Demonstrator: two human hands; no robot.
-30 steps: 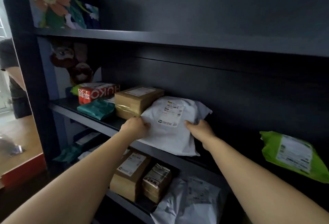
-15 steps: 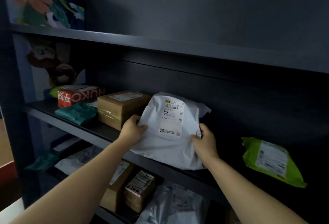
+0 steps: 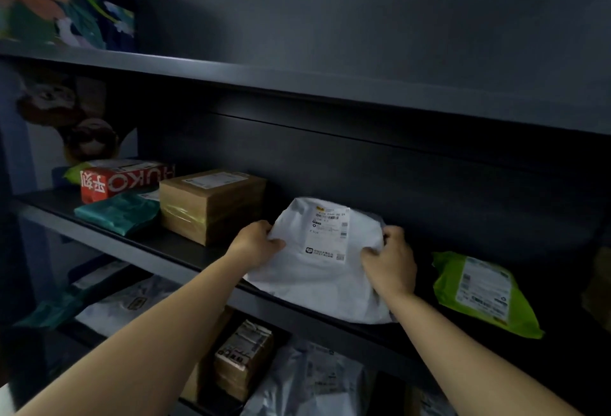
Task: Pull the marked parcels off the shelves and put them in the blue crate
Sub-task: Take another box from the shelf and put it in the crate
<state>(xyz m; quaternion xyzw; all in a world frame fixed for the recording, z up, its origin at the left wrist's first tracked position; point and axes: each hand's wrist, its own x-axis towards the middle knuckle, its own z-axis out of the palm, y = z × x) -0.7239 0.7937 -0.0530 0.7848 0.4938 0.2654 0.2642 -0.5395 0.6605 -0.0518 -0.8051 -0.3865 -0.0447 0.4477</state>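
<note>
A white poly-bag parcel [image 3: 317, 280] with a printed label lies tilted on the middle shelf [image 3: 172, 255], its top edge leaning toward the dark back panel. My left hand [image 3: 256, 242] grips its left edge with curled fingers. My right hand [image 3: 390, 260] grips its right edge, bunching the plastic. No blue crate shows in this view.
On the same shelf sit a brown cardboard box [image 3: 211, 204], a teal bag [image 3: 119, 212] and a red box [image 3: 115, 180] to the left, and a green bag [image 3: 479, 293] to the right. The shelf below holds a taped brown box [image 3: 244, 357] and white bags [image 3: 314, 379].
The view has shifted right along the shelf and closer. Both hands have tightened on the white parcel's sides, and its top has tipped more upright.
</note>
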